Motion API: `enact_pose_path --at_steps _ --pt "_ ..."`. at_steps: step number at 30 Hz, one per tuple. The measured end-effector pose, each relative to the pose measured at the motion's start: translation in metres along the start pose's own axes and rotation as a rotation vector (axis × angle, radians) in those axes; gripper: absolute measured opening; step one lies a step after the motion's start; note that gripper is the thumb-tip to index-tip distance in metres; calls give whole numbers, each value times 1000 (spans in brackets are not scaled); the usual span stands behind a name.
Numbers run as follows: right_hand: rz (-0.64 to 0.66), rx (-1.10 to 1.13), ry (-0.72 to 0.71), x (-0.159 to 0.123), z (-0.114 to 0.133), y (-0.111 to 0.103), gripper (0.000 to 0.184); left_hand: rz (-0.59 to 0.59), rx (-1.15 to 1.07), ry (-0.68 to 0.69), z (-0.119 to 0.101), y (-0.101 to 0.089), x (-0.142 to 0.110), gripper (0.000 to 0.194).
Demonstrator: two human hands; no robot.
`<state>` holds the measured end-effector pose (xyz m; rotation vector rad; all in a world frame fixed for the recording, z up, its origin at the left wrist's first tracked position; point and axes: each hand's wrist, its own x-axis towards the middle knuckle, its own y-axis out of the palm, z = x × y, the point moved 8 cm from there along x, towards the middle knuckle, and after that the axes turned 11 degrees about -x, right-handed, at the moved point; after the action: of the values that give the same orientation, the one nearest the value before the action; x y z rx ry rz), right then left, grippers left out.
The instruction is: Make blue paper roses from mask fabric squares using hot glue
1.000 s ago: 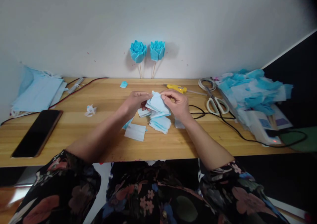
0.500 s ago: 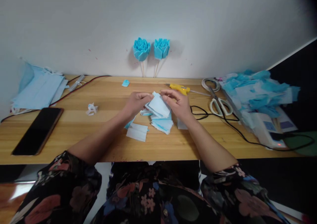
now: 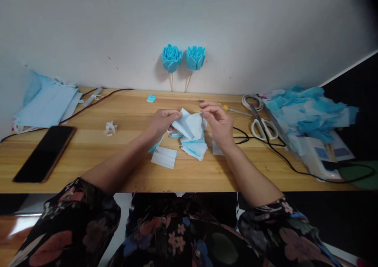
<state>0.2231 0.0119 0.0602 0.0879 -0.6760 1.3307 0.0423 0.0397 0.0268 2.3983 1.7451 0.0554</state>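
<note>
Between thumb and fingers, my left hand (image 3: pixel 163 122) pinches the left edge of a small stack of pale blue and white mask-fabric pieces (image 3: pixel 184 127). My right hand (image 3: pixel 219 121) is closed in a pinch on the upper right corner of a thin white layer of that fabric, which stretches out from the stack. Below them, more cut blue pieces (image 3: pixel 195 149) lie piled on the table. A flat white square (image 3: pixel 164 157) rests just left of this pile, and another pale piece (image 3: pixel 217 147) is partly hidden by my right wrist.
Two blue fabric flowers (image 3: pixel 171 58) on sticks lean at the wall. A yellow glue gun (image 3: pixel 225 107) lies mostly behind my right hand, near white-handled scissors (image 3: pixel 264 129) and a black cable. Fabric scraps (image 3: pixel 313 109) heap at right; face masks (image 3: pixel 47 103) and a phone (image 3: pixel 44 154) lie left.
My right hand has moved rightward, drawing the corner of a thin white layer away from the stack. It now covers most of the glue gun. My left hand keeps its pinch.
</note>
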Motion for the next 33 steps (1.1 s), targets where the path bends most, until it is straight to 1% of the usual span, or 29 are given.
enact_pose_path --at_steps 3,4,7,10,12,15,17,19,21,22,24,26,27,28,29,31,33 --pt "-26 326 305 5 -36 -1 26 -4 37 -29 3 -2 2 35" --pt "-44 445 377 6 -44 -2 26 3 64 -37 4 -1 2 36" --pt "-84 750 478 9 -53 -4 23 11 126 -29 3 1 0 36" --pt "-77 881 528 10 -50 -5 20 78 179 -24 2 7 -3 36" --pt "-52 890 532 10 -47 -5 17 165 245 -20 1 13 -5 38" --pt "6 824 520 9 -47 -5 10 345 375 24 -2 27 -11 41" --pt "61 795 476 10 -49 -4 9 453 458 77 -4 37 -16 41" --pt "120 808 405 12 -48 -4 10 518 535 131 -5 43 -18 38" --pt "146 800 366 12 -48 -4 15 531 621 183 -5 46 -17 32" --pt "145 773 370 12 -48 -4 17 514 672 213 -5 46 -15 29" --pt "126 693 406 11 -48 -5 22 436 778 292 -7 45 -10 24" --pt "100 640 451 10 -47 -5 26 352 862 384 -10 45 -5 29" --pt "87 640 469 10 -46 -4 26 349 898 418 -11 49 -5 36" --pt "73 656 482 9 -44 -4 26 374 934 438 -9 54 -5 40" --pt "62 685 488 9 -42 -4 25 423 969 446 -6 61 -5 42" --pt "52 759 490 10 -38 -3 20 554 1035 444 3 77 -10 40" --pt "48 823 494 10 -35 -3 18 649 1078 442 8 88 -15 35"
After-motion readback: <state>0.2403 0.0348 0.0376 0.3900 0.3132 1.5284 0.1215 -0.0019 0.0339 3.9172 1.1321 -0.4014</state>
